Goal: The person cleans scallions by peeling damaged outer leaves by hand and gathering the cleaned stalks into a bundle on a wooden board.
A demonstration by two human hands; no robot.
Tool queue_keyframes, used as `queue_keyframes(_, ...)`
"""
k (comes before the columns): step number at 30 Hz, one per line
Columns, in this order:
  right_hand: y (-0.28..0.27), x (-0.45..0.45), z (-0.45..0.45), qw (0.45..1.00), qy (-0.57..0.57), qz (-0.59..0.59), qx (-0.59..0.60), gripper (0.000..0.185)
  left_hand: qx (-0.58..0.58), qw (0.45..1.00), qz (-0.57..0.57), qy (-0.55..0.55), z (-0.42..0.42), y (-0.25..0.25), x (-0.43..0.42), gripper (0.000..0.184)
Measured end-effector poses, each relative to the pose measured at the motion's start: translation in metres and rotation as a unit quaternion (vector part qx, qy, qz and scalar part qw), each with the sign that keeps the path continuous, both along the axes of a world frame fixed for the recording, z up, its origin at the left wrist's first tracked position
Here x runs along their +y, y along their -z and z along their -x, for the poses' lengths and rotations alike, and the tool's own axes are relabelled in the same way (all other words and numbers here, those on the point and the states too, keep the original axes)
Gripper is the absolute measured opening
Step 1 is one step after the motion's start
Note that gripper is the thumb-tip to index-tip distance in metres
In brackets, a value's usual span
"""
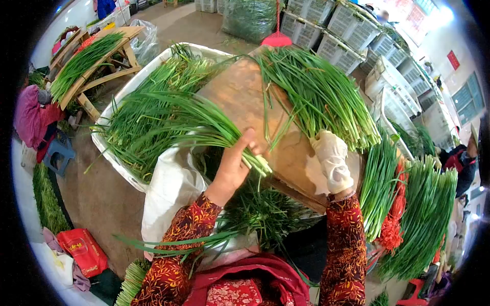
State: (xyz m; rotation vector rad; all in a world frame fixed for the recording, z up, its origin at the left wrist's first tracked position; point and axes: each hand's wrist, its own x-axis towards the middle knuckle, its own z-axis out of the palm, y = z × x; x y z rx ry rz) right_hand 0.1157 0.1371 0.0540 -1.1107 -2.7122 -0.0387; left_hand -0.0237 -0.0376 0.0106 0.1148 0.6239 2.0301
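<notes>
My bare left hand (237,159) is closed round a small bunch of garlic chives (204,117). Their pale cut ends point down to the right, while the leaves fan left over a white tub (118,162) heaped with more. My right hand (333,162), in a pale glove, has its fingers curled in at the near edge of a big pile of garlic chives (319,92). Whatever those fingers hold is hidden. That pile lies on a tilted brown board (232,92), with a few loose leaves trailing over its middle.
Tied bundles of garlic chives (421,219) stand at the right, beside red ties (393,224). White plastic crates (354,28) are stacked behind. A wooden bench (109,64) bears more chives at the left, near a blue stool (58,153). A red bag (84,251) sits lower left.
</notes>
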Motion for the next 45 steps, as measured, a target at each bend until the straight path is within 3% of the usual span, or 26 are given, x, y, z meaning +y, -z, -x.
queue_keyframes(3, -0.02, -0.015, -0.006, 0.957, 0.037, 0.256, 0.135, 0.022, -0.017, 0.998, -0.019, 0.05, -0.012, 0.005, -0.002, 0.015)
queue_keyframes(4, -0.024, -0.024, -0.011, 0.956, 0.033, 0.26, 0.132, 0.022, 0.014, 0.998, -0.01, 0.062, -0.017, 0.002, -0.002, 0.014)
queue_keyframes(6, -0.025, -0.044, -0.025, 0.83, -0.006, 0.507, 0.233, 0.021, 0.018, 0.997, 0.033, 0.067, -0.026, 0.002, -0.003, 0.016)
queue_keyframes(8, -0.018, -0.071, -0.027, 0.743, -0.002, 0.593, 0.309, 0.017, 0.045, 0.994, 0.056, 0.083, -0.034, 0.002, -0.003, 0.02)
queue_keyframes(10, -0.004, -0.086, -0.028, 0.707, 0.017, 0.639, 0.302, 0.017, 0.095, 0.988, 0.102, 0.073, -0.04, -0.002, -0.002, 0.019)
queue_keyframes(11, 0.004, -0.09, -0.028, 0.706, -0.017, 0.641, 0.301, 0.018, 0.095, 0.987, 0.107, 0.072, -0.042, 0.002, -0.001, 0.019)
queue_keyframes(13, 0.003, -0.098, -0.026, 0.717, -0.014, 0.632, 0.293, 0.019, 0.15, 0.986, 0.015, 0.067, -0.043, 0.01, 0.002, 0.02)
queue_keyframes(16, 0.012, -0.094, -0.022, 0.727, -0.024, 0.609, 0.315, 0.023, 0.162, 0.982, 0.059, 0.081, -0.042, 0.01, -0.004, 0.02)
queue_keyframes(18, 0.018, -0.089, -0.008, 0.768, -0.019, 0.493, 0.409, 0.024, 0.169, 0.977, 0.092, 0.091, -0.043, 0.007, -0.005, 0.02)
queue_keyframes(20, 0.02, -0.082, 0.0, 0.774, -0.029, 0.48, 0.412, 0.023, 0.161, 0.978, 0.099, 0.084, -0.045, 0.009, -0.005, 0.021)
queue_keyframes(22, 0.011, -0.083, 0.005, 0.702, -0.017, 0.564, 0.434, 0.019, 0.177, 0.979, 0.084, 0.062, -0.041, 0.014, -0.002, 0.021)
queue_keyframes(28, 0.003, -0.1, 0.0, 0.668, -0.039, 0.562, 0.486, 0.011, 0.183, 0.978, 0.065, 0.073, -0.041, 0.014, 0.0, 0.021)
queue_keyframes(30, -0.003, -0.106, 0.0, 0.781, -0.075, 0.474, 0.4, 0.01, 0.111, 0.982, 0.058, 0.142, -0.04, 0.014, -0.004, 0.023)
queue_keyframes(31, -0.008, -0.108, 0.0, 0.862, -0.115, 0.358, 0.339, 0.014, 0.085, 0.983, 0.048, 0.156, -0.039, 0.016, -0.006, 0.024)
queue_keyframes(34, -0.021, -0.117, 0.002, 0.93, -0.276, 0.098, 0.22, 0.017, 0.09, 0.983, 0.08, 0.136, -0.037, 0.019, -0.001, 0.033)
queue_keyframes(38, -0.017, -0.137, -0.007, 0.949, -0.282, 0.082, 0.118, 0.016, 0.139, 0.971, 0.157, 0.118, -0.031, -0.01, -0.011, 0.029)
queue_keyframes(40, -0.008, -0.151, -0.016, 0.938, -0.296, 0.113, 0.14, 0.015, 0.14, 0.972, 0.146, 0.118, -0.029, 0.002, -0.01, 0.028)
queue_keyframes(42, 0.002, -0.171, -0.025, 0.908, -0.296, 0.233, 0.182, 0.013, 0.118, 0.982, 0.12, 0.09, -0.028, 0.015, -0.006, 0.026)
queue_keyframes(43, 0.002, -0.179, -0.028, 0.858, -0.316, 0.36, 0.187, 0.012, 0.125, 0.984, 0.116, 0.06, -0.027, 0.018, -0.002, 0.026)
queue_keyframes(44, -0.003, -0.181, -0.032, 0.858, -0.306, 0.373, 0.178, 0.013, 0.132, 0.984, 0.112, 0.029, -0.024, 0.02, 0.001, 0.026)
queue_keyframes(45, -0.001, -0.176, -0.033, 0.835, -0.244, 0.405, 0.282, 0.01, 0.143, 0.984, 0.105, 0.024, -0.022, 0.016, 0.0, 0.026)
